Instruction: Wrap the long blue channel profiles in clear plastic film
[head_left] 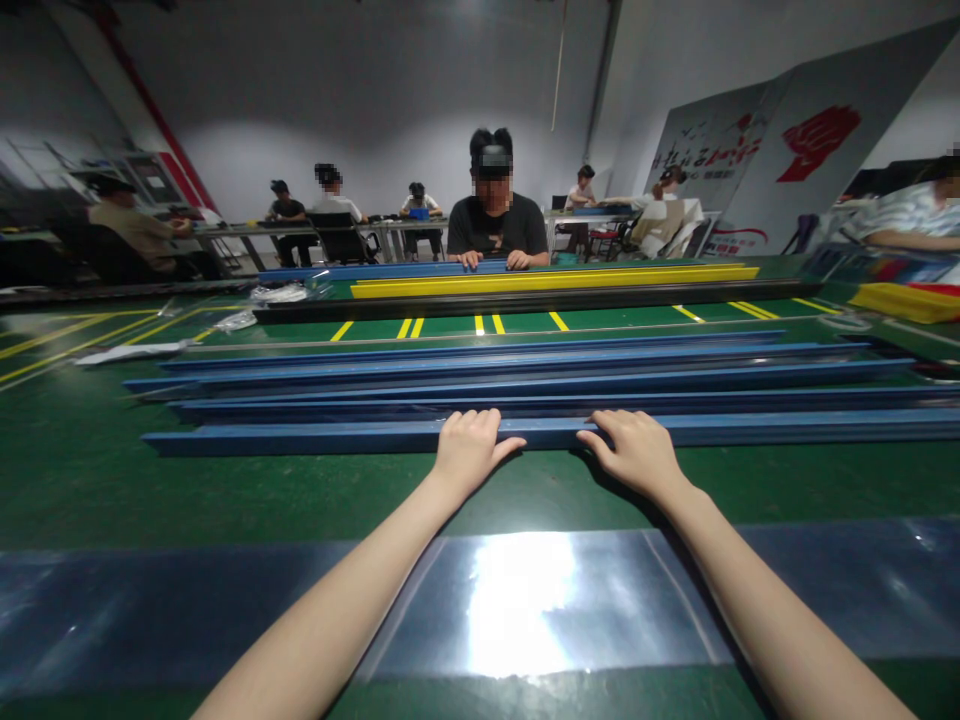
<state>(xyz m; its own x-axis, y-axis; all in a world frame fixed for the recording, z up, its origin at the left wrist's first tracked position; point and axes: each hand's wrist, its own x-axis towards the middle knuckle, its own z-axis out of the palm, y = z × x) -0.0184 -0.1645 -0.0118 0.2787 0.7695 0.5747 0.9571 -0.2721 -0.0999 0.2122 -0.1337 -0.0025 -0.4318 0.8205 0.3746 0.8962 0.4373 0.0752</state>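
A big grey board stands at the back on the right. It has a red fist on it, and some red and white writing beside the fist. The writing is too small and slanted for me to read.

The long blue strip closest to the person lies on the green desk, right in front of them. Its left end can be seen, but its right end runs out of the picture. The left hand and the right hand are both on this strip, a little way apart near its middle. Each grip is holding it, with fingers bent over the top and the thumb on the near side.

On the near side of the strip there is a band of bare green desk to move in. Then comes a wide, shiny sheet under the arms. Just past the strip lie more blue strips, close together.

Farther away, more green shows, with short yellow lines on it. Behind those lie a black strip and a yellow strip. A person in a black top sits across the desk, and their two hands are near the far edge.
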